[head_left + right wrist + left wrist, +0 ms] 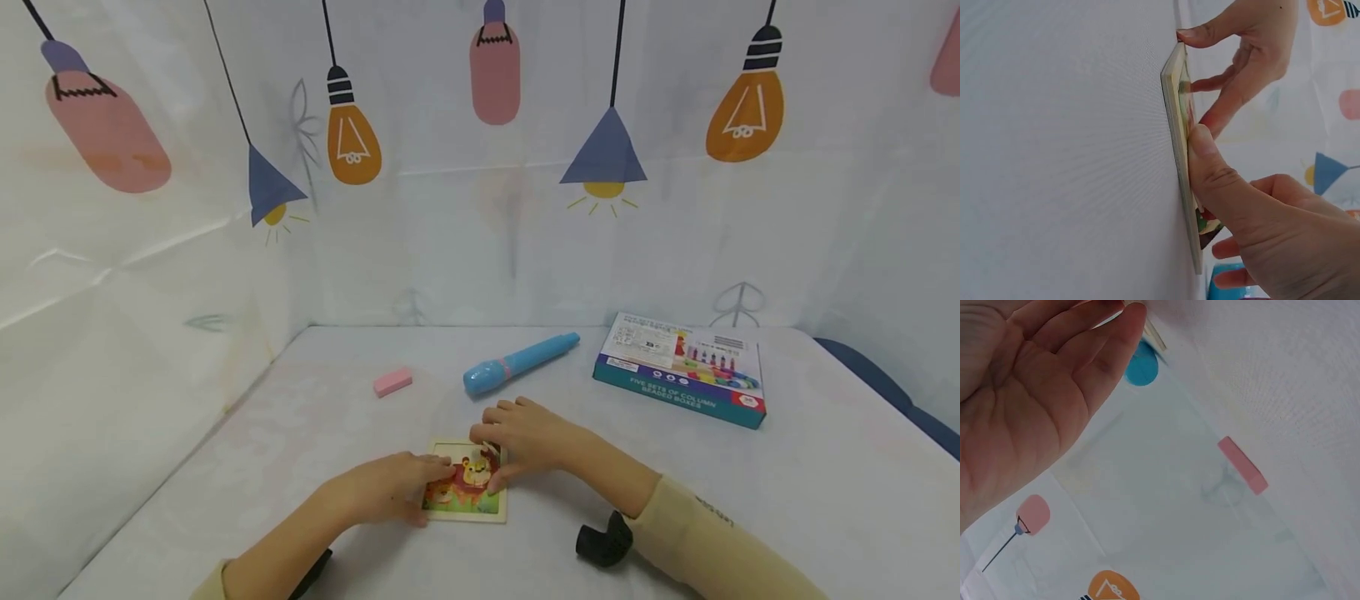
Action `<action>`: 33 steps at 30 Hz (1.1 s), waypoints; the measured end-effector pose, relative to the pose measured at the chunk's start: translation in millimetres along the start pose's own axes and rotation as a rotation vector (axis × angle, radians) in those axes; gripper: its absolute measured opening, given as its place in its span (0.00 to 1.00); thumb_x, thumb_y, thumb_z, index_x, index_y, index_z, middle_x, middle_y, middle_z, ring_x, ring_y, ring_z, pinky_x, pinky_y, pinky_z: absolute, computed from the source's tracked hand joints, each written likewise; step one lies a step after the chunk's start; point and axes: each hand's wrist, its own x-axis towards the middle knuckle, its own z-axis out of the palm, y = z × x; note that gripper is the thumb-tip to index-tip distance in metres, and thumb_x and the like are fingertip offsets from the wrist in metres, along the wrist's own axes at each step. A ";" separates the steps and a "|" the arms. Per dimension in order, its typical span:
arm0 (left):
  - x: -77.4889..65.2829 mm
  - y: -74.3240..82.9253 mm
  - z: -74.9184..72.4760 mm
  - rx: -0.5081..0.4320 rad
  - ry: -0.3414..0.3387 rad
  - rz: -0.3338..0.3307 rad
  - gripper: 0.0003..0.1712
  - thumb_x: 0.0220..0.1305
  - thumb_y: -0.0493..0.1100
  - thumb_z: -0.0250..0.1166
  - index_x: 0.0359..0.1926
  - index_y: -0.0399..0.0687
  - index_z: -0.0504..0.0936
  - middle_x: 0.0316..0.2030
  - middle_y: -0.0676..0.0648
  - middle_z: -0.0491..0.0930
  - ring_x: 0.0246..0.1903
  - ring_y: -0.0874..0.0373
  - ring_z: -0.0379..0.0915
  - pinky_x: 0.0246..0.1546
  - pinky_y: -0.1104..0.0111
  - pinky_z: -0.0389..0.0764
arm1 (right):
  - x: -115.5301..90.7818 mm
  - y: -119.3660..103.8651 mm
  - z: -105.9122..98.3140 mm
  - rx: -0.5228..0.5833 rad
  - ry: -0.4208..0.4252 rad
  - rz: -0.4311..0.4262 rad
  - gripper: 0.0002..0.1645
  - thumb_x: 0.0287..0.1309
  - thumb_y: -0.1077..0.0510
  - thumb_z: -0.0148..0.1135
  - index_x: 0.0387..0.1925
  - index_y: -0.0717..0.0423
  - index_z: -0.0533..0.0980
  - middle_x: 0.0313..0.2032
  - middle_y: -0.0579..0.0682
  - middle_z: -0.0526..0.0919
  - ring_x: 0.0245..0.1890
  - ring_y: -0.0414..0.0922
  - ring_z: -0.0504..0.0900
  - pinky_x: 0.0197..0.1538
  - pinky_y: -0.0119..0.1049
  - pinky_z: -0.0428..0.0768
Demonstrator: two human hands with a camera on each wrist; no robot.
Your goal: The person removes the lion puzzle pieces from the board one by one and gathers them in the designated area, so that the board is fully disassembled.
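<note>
A small wooden jigsaw puzzle [467, 515] with a lion picture lies flat on the table in the head view. My left hand [390, 487] holds its left side, fingers on the picture and thumb at the near left edge. From the right, my right hand [528, 437] reaches over the puzzle's right side, thumb low and fingers at the top. A puzzle piece [1211, 234] tilts up from the frame at the right hand's fingers in the right wrist view; its grip is partly hidden. The left wrist view shows mostly the left palm [1029, 406].
A pink block [393, 382] lies behind the puzzle to the left. Behind and to the right is a blue microphone-shaped toy [521, 363]. A beaded-toy box [678, 367] sits at the back right. Printed cloth hangs behind the table.
</note>
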 end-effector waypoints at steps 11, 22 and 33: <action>0.4 0.9 -0.9 0.015 -0.005 0.043 0.35 0.50 0.46 0.69 0.62 0.65 0.69 0.61 0.48 0.66 0.53 0.53 0.68 0.50 0.60 0.71 | 4.2 0.8 -2.4 0.212 -0.052 0.079 0.32 0.39 0.30 0.64 0.40 0.43 0.69 0.26 0.36 0.68 0.30 0.35 0.66 0.38 0.32 0.65; 0.9 1.6 1.1 0.001 -0.028 0.004 0.34 0.51 0.46 0.69 0.61 0.68 0.70 0.61 0.49 0.67 0.51 0.52 0.69 0.50 0.57 0.72 | 1.2 2.0 -4.6 0.403 -0.045 0.091 0.26 0.44 0.43 0.69 0.45 0.44 0.71 0.35 0.35 0.72 0.33 0.35 0.70 0.42 0.30 0.72; 0.3 1.9 -0.7 0.011 -0.037 0.008 0.34 0.51 0.47 0.68 0.61 0.69 0.70 0.62 0.50 0.66 0.51 0.55 0.70 0.49 0.59 0.73 | 1.4 -3.5 -9.5 0.475 -0.058 0.068 0.14 0.52 0.59 0.66 0.40 0.46 0.74 0.33 0.36 0.71 0.34 0.35 0.70 0.40 0.26 0.73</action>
